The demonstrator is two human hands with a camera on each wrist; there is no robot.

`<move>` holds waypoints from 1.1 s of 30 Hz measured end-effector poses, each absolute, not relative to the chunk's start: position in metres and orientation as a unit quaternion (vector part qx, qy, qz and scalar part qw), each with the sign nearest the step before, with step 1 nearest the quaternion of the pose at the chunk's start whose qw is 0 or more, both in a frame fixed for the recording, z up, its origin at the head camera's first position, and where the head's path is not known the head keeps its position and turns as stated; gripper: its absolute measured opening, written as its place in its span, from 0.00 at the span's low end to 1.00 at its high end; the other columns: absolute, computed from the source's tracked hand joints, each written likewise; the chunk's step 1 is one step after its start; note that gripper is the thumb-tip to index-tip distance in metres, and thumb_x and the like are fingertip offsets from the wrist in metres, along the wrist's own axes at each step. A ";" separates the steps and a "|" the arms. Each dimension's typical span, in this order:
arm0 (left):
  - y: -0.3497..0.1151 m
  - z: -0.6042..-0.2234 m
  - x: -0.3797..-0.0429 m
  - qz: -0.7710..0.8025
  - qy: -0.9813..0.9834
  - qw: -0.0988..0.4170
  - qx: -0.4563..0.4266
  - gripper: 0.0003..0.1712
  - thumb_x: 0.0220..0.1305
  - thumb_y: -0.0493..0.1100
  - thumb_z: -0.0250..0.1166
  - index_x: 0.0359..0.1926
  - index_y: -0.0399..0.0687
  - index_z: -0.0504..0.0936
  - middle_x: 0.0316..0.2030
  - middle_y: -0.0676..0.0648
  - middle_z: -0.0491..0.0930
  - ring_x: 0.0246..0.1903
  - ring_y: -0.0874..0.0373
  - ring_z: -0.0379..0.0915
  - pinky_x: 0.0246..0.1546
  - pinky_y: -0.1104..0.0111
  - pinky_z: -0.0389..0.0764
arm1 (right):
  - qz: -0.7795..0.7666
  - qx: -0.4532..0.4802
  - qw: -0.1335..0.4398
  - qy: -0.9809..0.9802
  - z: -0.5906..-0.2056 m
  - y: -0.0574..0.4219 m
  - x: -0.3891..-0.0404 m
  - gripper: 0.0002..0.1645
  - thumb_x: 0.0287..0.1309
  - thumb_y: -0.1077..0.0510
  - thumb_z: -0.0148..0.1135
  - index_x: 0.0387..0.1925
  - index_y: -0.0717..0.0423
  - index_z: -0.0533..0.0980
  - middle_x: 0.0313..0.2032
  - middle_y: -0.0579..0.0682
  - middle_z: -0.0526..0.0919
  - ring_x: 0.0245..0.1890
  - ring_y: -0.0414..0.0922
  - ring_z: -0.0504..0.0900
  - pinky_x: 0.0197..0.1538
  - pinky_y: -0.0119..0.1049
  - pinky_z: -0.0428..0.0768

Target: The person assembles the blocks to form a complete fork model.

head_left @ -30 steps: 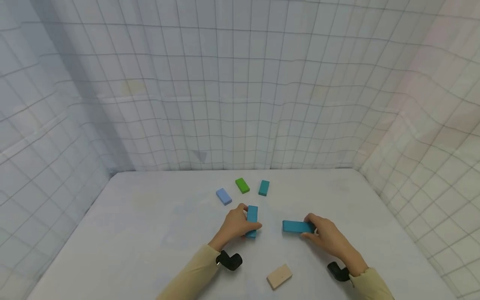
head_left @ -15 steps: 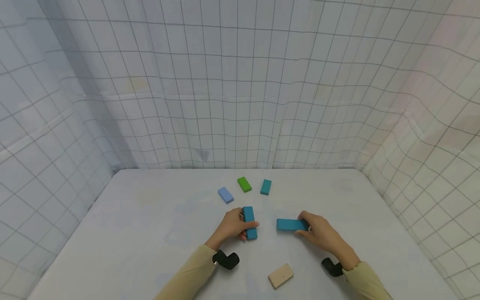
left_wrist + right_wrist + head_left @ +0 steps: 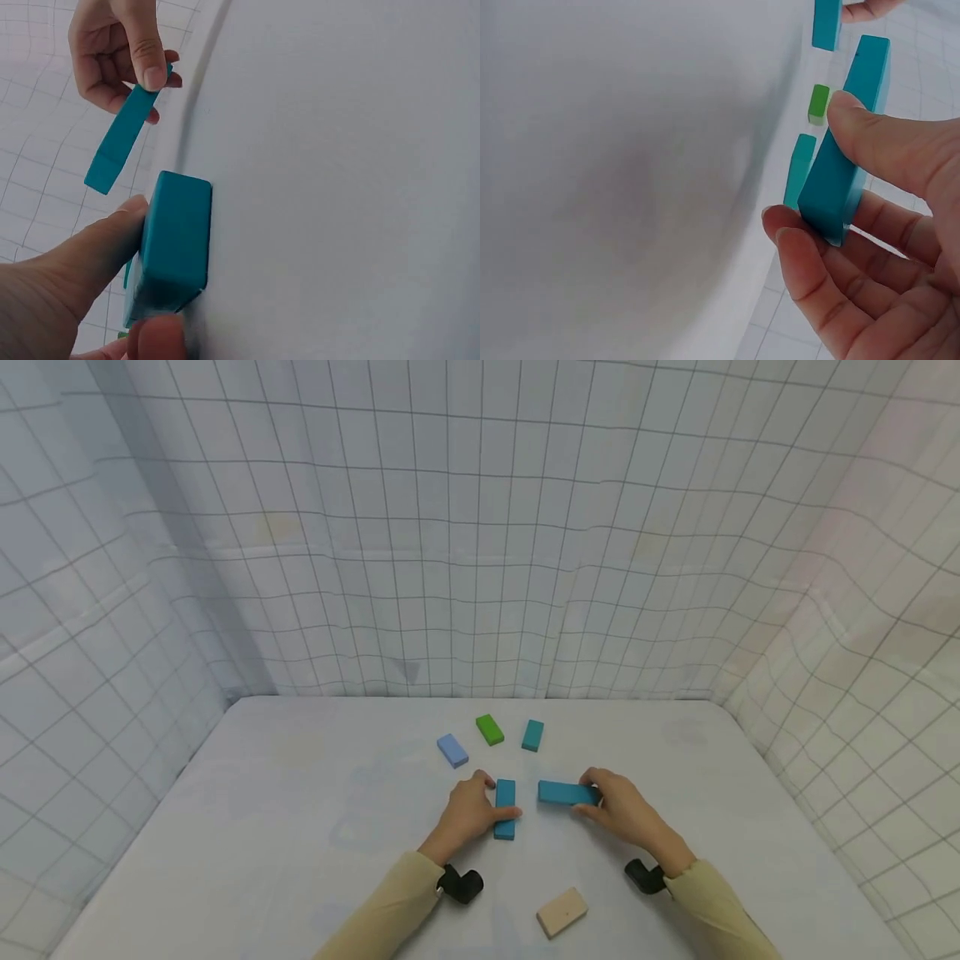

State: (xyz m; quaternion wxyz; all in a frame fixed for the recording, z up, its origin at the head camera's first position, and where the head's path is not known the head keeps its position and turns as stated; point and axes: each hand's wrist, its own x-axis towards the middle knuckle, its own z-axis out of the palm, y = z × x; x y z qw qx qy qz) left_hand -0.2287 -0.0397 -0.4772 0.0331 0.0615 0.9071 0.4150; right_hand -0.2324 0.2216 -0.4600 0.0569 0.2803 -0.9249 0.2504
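My left hand holds a long blue block, its thumb laid over one side and fingertips at the other. That block appears to rest on the white table, its length pointing away from me. To its right, my right hand pinches a second long blue block by its right end, thumb on one face and fingers beneath the opposite side. This block lies crosswise, its free left end pointing at the first block with a small gap between them. In the right wrist view it looks raised off the table.
Beyond the hands lie a small light-blue block, a green block and a teal block. Nearer me is a beige wooden block. Grid-patterned white curtains enclose the white table at the back and sides.
My right hand has carried its blue block leftward and slightly away from me, narrowing the gap. The left block turned slightly, then straightened, staying roughly in place.
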 end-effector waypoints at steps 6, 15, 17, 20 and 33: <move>-0.035 -0.481 -0.223 0.477 0.875 0.060 0.057 0.39 0.51 0.48 0.75 0.55 0.31 0.67 0.12 0.46 0.73 0.07 0.60 0.71 0.16 0.69 0.72 | 0.247 0.298 0.081 -0.918 -0.460 0.209 -0.247 0.17 0.51 0.57 0.72 0.38 0.59 0.74 0.34 0.48 0.72 0.28 0.40 0.70 0.30 0.32 0.73; -0.036 -0.489 -0.216 0.519 0.850 0.046 0.082 0.38 0.53 0.46 0.73 0.57 0.28 0.67 0.13 0.49 0.74 0.07 0.60 0.72 0.11 0.72 0.68 | 0.262 0.308 0.083 -0.911 -0.459 0.184 -0.269 0.17 0.52 0.55 0.72 0.37 0.60 0.76 0.33 0.48 0.75 0.26 0.39 0.69 0.30 0.32 0.72; -0.037 -0.490 -0.214 0.533 0.841 0.046 0.085 0.37 0.54 0.45 0.73 0.57 0.28 0.68 0.15 0.50 0.75 0.08 0.60 0.73 0.11 0.73 0.69 | 0.266 0.309 0.075 -0.910 -0.459 0.179 -0.275 0.17 0.52 0.54 0.71 0.37 0.61 0.76 0.33 0.48 0.75 0.27 0.39 0.69 0.31 0.32 0.72; -0.039 -0.491 -0.213 0.554 0.827 0.047 0.085 0.34 0.55 0.44 0.72 0.56 0.27 0.69 0.18 0.49 0.75 0.09 0.60 0.74 0.12 0.72 0.72 | 0.274 0.308 0.057 -0.909 -0.460 0.173 -0.282 0.17 0.53 0.54 0.71 0.38 0.61 0.76 0.34 0.49 0.75 0.27 0.39 0.69 0.31 0.32 0.72; -0.043 -0.499 -0.207 0.591 0.802 0.013 0.085 0.30 0.55 0.41 0.72 0.54 0.26 0.72 0.19 0.49 0.75 0.10 0.60 0.75 0.14 0.67 0.77 | 0.287 0.313 0.010 -0.905 -0.465 0.153 -0.298 0.17 0.51 0.57 0.72 0.39 0.63 0.78 0.32 0.48 0.76 0.26 0.39 0.71 0.30 0.32 0.72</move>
